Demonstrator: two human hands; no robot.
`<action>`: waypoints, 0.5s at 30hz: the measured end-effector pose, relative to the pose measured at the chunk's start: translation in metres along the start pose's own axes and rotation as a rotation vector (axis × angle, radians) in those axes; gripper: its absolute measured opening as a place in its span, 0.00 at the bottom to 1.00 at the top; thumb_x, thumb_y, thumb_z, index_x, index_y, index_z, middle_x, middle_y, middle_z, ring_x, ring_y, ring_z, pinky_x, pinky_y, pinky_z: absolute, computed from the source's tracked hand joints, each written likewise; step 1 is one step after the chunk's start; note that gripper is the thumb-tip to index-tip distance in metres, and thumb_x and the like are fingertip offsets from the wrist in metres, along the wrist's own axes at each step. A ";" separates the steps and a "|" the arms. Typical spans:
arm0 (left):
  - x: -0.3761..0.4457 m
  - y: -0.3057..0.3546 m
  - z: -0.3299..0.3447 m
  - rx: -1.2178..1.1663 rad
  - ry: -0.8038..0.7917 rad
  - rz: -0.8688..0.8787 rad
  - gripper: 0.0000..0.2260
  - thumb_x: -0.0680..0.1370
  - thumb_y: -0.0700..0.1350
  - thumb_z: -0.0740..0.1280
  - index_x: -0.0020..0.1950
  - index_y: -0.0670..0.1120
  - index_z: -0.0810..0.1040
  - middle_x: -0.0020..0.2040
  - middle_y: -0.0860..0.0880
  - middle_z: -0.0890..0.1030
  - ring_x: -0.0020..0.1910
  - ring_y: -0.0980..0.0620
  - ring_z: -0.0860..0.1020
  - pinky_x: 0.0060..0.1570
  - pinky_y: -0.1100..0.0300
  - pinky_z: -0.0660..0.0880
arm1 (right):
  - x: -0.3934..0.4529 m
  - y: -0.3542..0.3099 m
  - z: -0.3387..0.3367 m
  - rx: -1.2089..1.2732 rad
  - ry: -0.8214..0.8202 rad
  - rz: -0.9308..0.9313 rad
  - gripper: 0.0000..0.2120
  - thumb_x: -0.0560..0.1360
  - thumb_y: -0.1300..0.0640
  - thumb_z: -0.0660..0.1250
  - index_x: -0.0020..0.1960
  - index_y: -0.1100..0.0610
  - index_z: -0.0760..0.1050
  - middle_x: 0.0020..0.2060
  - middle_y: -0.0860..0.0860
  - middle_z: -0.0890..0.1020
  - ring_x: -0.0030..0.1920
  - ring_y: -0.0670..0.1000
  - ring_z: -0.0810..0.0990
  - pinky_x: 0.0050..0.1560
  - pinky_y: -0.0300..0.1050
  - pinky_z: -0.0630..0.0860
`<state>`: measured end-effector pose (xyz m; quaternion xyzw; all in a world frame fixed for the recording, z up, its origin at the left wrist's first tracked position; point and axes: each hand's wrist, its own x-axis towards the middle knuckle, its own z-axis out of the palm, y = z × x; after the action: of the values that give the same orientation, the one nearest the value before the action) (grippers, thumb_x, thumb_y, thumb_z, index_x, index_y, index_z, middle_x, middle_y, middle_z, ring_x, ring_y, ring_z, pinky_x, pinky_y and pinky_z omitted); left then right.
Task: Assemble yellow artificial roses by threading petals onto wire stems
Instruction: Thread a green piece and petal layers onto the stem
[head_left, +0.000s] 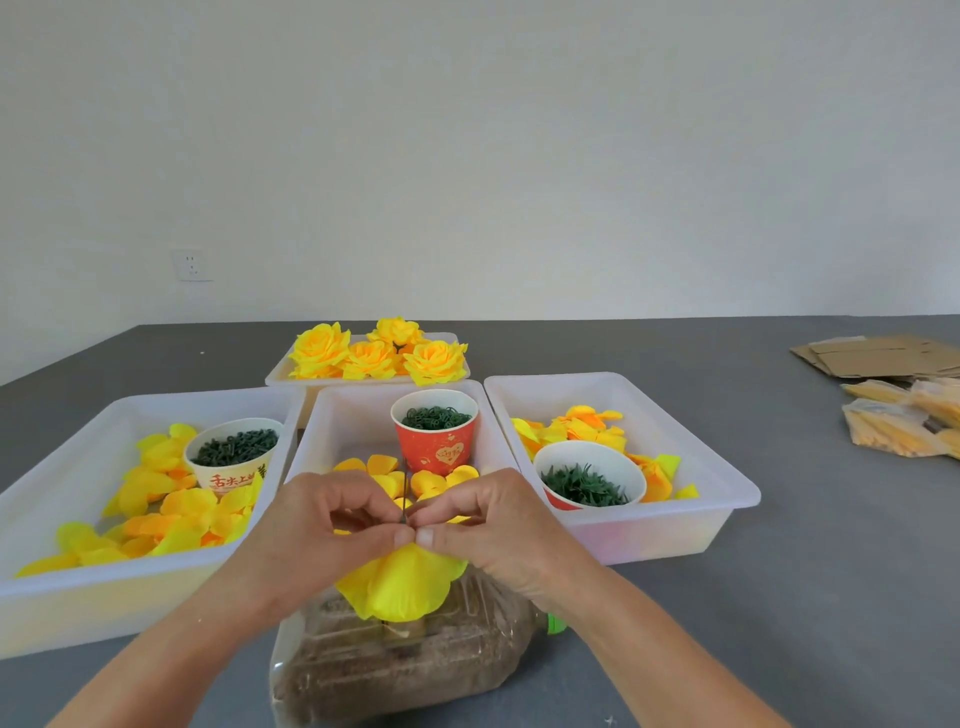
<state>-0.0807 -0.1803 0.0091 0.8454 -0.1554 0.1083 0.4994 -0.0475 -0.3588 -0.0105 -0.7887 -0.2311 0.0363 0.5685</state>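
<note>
My left hand (317, 525) and my right hand (488, 519) meet at the centre, fingertips pinching together around a thin dark wire stem (403, 493) that stands upright between them. Under the fingers hangs a yellow petal layer (400, 582) threaded on the wire, gripped from both sides. The wire rises from a clear plastic bottle filled with brown sand (405, 660) lying on its side. Finished yellow roses (379, 353) lie in the far tray.
Three white trays hold loose yellow petals: left (67, 577), middle (337, 410), right (691, 525). Cups of green parts stand in them: a cream cup (234, 457), a red cup (435, 436), a white bowl (589, 475). Cardboard (878, 356) and bagged petals (904, 421) lie far right.
</note>
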 end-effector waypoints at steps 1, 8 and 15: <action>0.000 0.000 0.000 -0.020 -0.011 -0.012 0.12 0.67 0.35 0.75 0.29 0.51 0.81 0.31 0.52 0.79 0.31 0.60 0.76 0.35 0.70 0.71 | 0.000 0.000 -0.001 0.004 -0.008 -0.001 0.07 0.70 0.63 0.72 0.48 0.60 0.83 0.47 0.53 0.85 0.53 0.50 0.81 0.59 0.48 0.76; 0.001 0.001 -0.010 -0.135 -0.118 -0.072 0.04 0.69 0.34 0.73 0.37 0.42 0.83 0.40 0.41 0.81 0.41 0.50 0.78 0.45 0.57 0.74 | 0.013 -0.006 -0.015 0.095 -0.001 0.005 0.06 0.70 0.64 0.72 0.45 0.55 0.83 0.44 0.50 0.85 0.49 0.46 0.82 0.56 0.43 0.77; 0.017 -0.005 -0.023 -0.210 -0.124 -0.066 0.09 0.72 0.30 0.68 0.41 0.43 0.84 0.41 0.48 0.83 0.43 0.53 0.80 0.45 0.63 0.76 | 0.046 0.002 -0.052 0.073 0.307 0.023 0.05 0.70 0.68 0.71 0.46 0.65 0.82 0.40 0.56 0.84 0.37 0.41 0.81 0.38 0.29 0.74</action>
<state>-0.0635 -0.1602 0.0217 0.7981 -0.1683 0.0226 0.5781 0.0107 -0.3864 0.0154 -0.7665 -0.1310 -0.0700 0.6249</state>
